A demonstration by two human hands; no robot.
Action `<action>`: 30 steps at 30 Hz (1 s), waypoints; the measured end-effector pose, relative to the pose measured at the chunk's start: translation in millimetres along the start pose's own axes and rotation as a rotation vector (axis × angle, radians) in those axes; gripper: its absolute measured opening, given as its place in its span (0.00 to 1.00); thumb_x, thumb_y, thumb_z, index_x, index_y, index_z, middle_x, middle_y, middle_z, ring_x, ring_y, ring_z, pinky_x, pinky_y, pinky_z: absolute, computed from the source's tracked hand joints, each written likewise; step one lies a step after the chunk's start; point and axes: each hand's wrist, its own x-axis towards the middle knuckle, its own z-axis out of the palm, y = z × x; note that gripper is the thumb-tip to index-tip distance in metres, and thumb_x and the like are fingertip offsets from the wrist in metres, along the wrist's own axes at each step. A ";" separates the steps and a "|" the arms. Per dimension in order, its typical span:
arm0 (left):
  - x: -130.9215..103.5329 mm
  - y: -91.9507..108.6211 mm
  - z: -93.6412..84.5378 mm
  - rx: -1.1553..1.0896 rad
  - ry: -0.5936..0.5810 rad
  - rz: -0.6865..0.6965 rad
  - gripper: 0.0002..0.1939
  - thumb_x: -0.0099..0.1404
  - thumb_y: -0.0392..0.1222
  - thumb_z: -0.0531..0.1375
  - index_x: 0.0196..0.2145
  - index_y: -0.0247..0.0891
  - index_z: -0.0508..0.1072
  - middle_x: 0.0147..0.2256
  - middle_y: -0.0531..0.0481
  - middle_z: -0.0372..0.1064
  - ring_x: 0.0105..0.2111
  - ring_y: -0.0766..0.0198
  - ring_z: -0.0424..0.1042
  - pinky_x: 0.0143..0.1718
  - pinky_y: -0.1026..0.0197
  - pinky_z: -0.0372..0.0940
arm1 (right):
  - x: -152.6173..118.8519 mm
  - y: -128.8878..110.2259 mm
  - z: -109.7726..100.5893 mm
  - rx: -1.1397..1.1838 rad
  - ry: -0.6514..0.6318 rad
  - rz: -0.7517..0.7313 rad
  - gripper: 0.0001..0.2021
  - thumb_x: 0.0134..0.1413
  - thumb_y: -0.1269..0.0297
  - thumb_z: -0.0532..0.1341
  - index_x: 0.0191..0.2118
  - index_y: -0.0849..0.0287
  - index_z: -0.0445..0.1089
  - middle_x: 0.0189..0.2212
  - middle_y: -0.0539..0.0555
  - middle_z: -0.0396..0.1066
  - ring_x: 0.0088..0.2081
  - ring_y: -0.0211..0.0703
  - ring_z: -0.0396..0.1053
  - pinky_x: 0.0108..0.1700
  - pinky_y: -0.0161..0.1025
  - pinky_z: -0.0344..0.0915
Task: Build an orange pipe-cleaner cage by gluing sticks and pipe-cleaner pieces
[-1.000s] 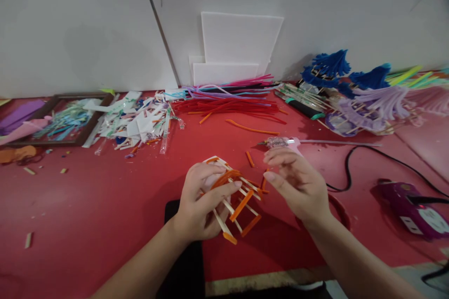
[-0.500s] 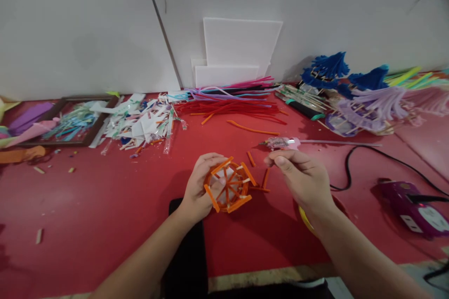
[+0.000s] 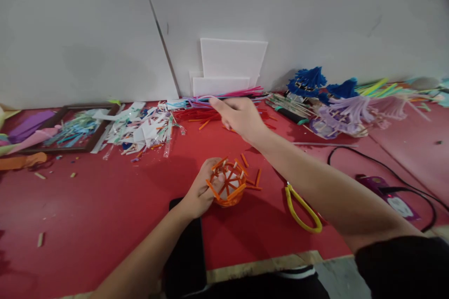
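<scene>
My left hand (image 3: 202, 190) is wrapped around the side of a small orange pipe-cleaner frame (image 3: 228, 202), round with spokes inside and short pale sticks topped by orange bars. Farther back, my right hand (image 3: 242, 117) hangs over the bundle of pipe cleaners (image 3: 189, 115), its fingers curled together and its index finger pointing left. Whatever it may hold is hidden. Several short orange pipe-cleaner pieces (image 3: 257, 178) lie right of the frame. Beneath my right forearm is a tool with yellow handles (image 3: 304, 219), its head mostly covered.
White scraps (image 3: 143, 128) and a brown picture frame (image 3: 91, 138) are at left. Blue pipe-cleaner umbrella shapes (image 3: 307, 81) and lilac ones (image 3: 345, 112) stand back right. A purple power strip (image 3: 389, 196) with black cord sits right; a black phone-like slab (image 3: 185, 254) lies near the front edge.
My right hand has moved back and left, from beside the orange frame to over the pipe-cleaner bundle. The glue gun is now hidden by my arm. My left hand keeps its hold; the frame has tilted.
</scene>
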 end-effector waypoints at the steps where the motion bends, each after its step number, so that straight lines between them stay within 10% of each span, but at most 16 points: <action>1: 0.1 -0.5 -0.9 -0.010 -0.016 -0.006 0.18 0.71 0.49 0.56 0.56 0.46 0.68 0.50 0.40 0.72 0.51 0.52 0.73 0.52 0.45 0.71 | 14.2 1.3 8.8 -0.041 -0.047 -0.033 0.22 0.64 0.54 0.57 0.21 0.58 0.67 0.18 0.48 0.66 0.22 0.34 0.64 0.29 0.35 0.65; 3: 0.0 -1.1 -4.4 -0.026 -0.051 -0.023 0.19 0.70 0.49 0.59 0.57 0.47 0.69 0.52 0.40 0.72 0.52 0.51 0.73 0.51 0.45 0.72 | 34.9 4.4 20.7 -0.053 -0.142 -0.071 0.08 0.53 0.69 0.66 0.41 0.57 0.75 0.37 0.51 0.77 0.35 0.38 0.73 0.40 0.36 0.70; 5: -0.6 -0.9 -10.7 -0.036 -0.085 -0.049 0.21 0.68 0.49 0.61 0.58 0.48 0.69 0.55 0.39 0.70 0.54 0.50 0.73 0.51 0.45 0.73 | 41.7 7.2 22.6 -0.107 -0.238 -0.124 0.32 0.46 0.77 0.67 0.59 0.54 0.67 0.57 0.55 0.70 0.51 0.45 0.72 0.51 0.41 0.71; 7: -2.7 0.6 -19.5 -0.055 -0.123 -0.082 0.24 0.68 0.48 0.62 0.60 0.47 0.67 0.56 0.38 0.70 0.54 0.50 0.73 0.49 0.45 0.74 | 33.4 10.3 14.5 -0.153 -0.258 -0.173 0.36 0.49 0.74 0.67 0.64 0.54 0.62 0.62 0.57 0.65 0.59 0.49 0.67 0.57 0.47 0.68; 13: -28.7 17.9 -37.1 -0.100 -0.170 -0.116 0.32 0.65 0.50 0.64 0.64 0.48 0.61 0.63 0.36 0.61 0.62 0.43 0.66 0.56 0.41 0.69 | -47.9 33.0 -40.8 -0.221 -0.033 -0.064 0.13 0.57 0.67 0.60 0.48 0.57 0.75 0.47 0.56 0.78 0.47 0.45 0.76 0.51 0.46 0.72; 20: -54.8 31.2 7.3 0.310 0.087 -0.116 0.55 0.53 0.53 0.72 0.67 0.45 0.43 0.64 0.30 0.49 0.63 0.34 0.59 0.59 0.30 0.61 | -141.3 67.7 -79.2 -0.343 0.064 0.116 0.10 0.57 0.60 0.59 0.39 0.56 0.76 0.39 0.57 0.80 0.40 0.47 0.78 0.42 0.44 0.73; 30: -28.6 20.6 -3.5 0.155 0.024 -0.042 0.41 0.63 0.36 0.60 0.65 0.46 0.39 0.62 0.31 0.56 0.64 0.46 0.61 0.60 0.34 0.62 | -160.0 115.4 -95.9 -0.637 0.269 0.370 0.13 0.49 0.52 0.60 0.34 0.57 0.69 0.34 0.63 0.74 0.40 0.59 0.70 0.47 0.56 0.66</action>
